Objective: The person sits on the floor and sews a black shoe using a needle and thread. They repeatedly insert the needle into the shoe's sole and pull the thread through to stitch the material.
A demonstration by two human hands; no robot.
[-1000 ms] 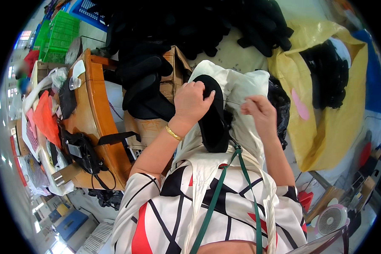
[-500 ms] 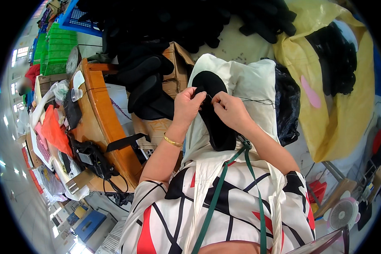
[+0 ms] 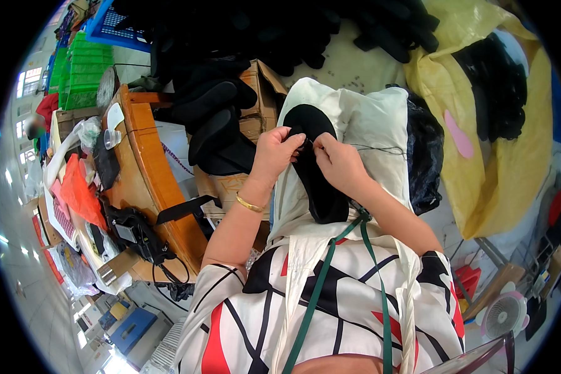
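A black shoe sole [image 3: 326,196] lies lengthwise on the off-white cloth [image 3: 371,118] over my lap, its broad rounded end away from me. At its left edge my left hand [image 3: 275,151] pinches a small black piece [image 3: 298,131] between thumb and fingers. My right hand [image 3: 341,161] rests over the sole's right side, thumb and fingertips pressed together close to the left fingertips. What those right fingers hold is too small to make out. Loose black thread [image 3: 380,149] runs across the cloth to the right of my right hand.
More black soles [image 3: 215,140] are stacked on a cardboard box [image 3: 258,115] at the left. An orange-brown wooden table [image 3: 159,181] stands beyond them. At the right are a black plastic bag [image 3: 425,156], a yellow sack [image 3: 498,181] holding black pieces, and a fan [image 3: 503,316].
My right fingertips have drawn in slightly and curled more over the sole. My left hand keeps its pinch, its wrist shifted slightly left. The sole lies nearly as before.
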